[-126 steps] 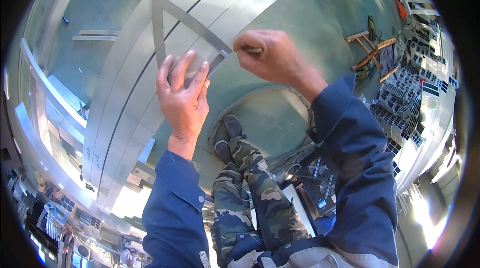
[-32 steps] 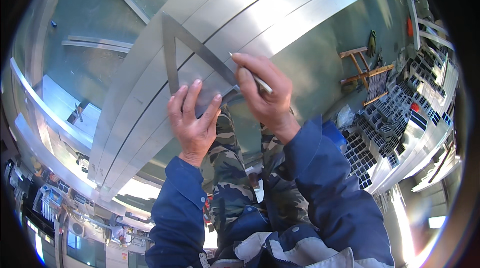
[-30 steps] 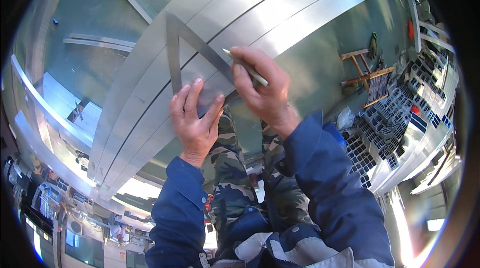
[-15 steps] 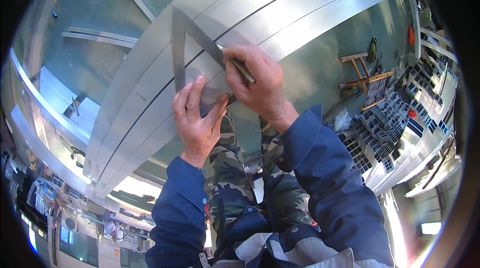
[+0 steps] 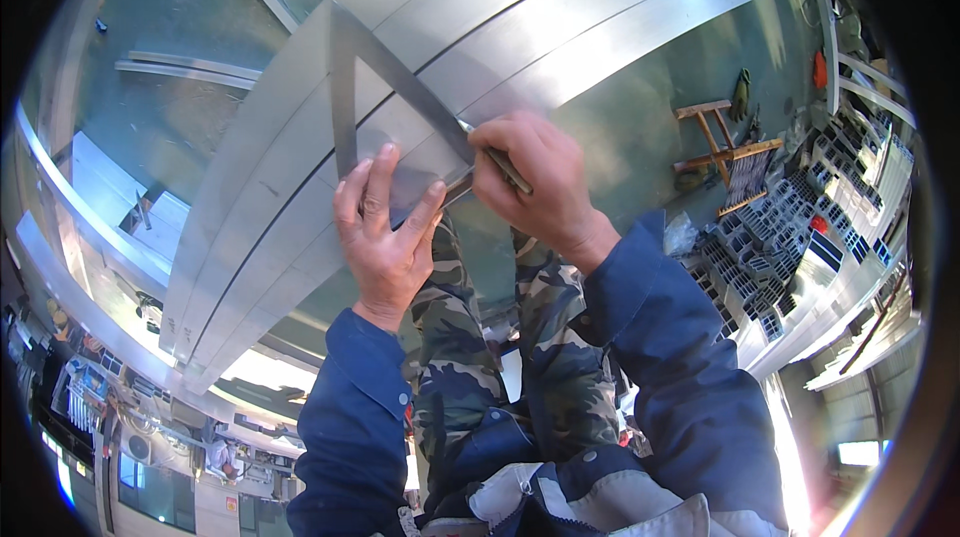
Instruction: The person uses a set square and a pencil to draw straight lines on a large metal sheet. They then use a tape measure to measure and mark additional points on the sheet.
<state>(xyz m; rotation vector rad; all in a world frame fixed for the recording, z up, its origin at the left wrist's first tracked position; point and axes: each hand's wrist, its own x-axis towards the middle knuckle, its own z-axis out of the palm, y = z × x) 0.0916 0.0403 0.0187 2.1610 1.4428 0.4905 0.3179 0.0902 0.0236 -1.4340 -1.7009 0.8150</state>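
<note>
A metal triangular set square lies flat across several long silver metal profiles set side by side. My left hand holds its near side, fingers spread over the metal and thumb toward the right. In my right hand is a slim pen-like tool, pinched between thumb and fingers. Its pale tip touches or nearly touches the square's right slanting edge, near the corner closest to me. The palm side of my left hand and part of the square's base are hidden.
Stacked hollow metal profiles fill the right side. A small wooden folding stool stands on the green floor, a glove beyond it. More metal bars lie to the left. My camouflage-clad legs are close to the profiles' near edge.
My right hand has slid the tool along the square's slanting edge, toward me and to the right. My left hand stays on the square. The whole view has shifted slightly.
</note>
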